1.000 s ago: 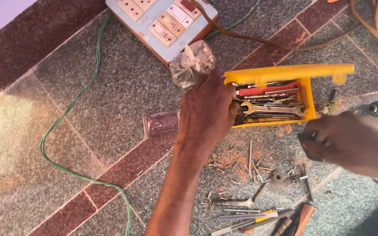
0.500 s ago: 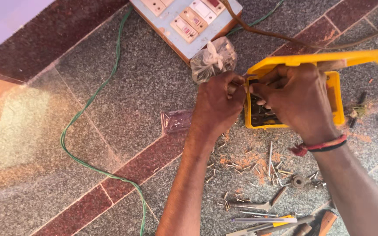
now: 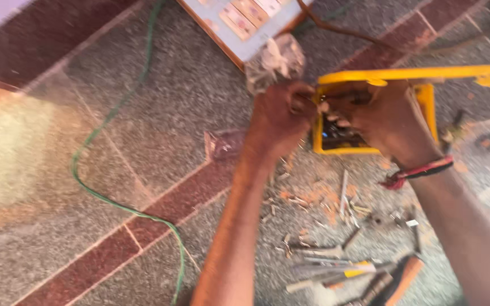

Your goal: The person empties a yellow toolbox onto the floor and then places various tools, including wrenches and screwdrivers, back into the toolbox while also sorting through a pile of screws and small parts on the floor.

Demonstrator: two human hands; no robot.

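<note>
Over the stone floor (image 3: 143,113), towards the upper right of the head view, both hands are brought together at the left rim of a yellow rectangular plastic tool tray (image 3: 429,102). The left hand (image 3: 279,116) is curled closed, its fingertips pinched at the tray's left edge; what is pinched is too blurred to be told. The right hand (image 3: 384,116) is laid across the tray's opening, fingers bent inward towards the left hand, and whether anything is gripped cannot be told. A red and black wrist band (image 3: 418,173) is worn on the right wrist.

The tray's long yellow top bar is run nearly level from left to right, rising slightly at its right end, and dark metal tools (image 3: 336,133) are seen inside, below the knuckles. A crumpled clear plastic bag (image 3: 273,59) is set just beside the tray's upper left corner, touching a white switch board with a wooden edge (image 3: 245,22).

Below the tray, loose nails and wood chips (image 3: 324,198) are scattered, and further down a group of hand tools with a yellow-banded handle (image 3: 336,269) is laid. A thin green cable (image 3: 120,198) is looped across the floor well to the left, where most of the bare floor is found. A small clear plastic wrapper (image 3: 225,144) is left near the left forearm.
</note>
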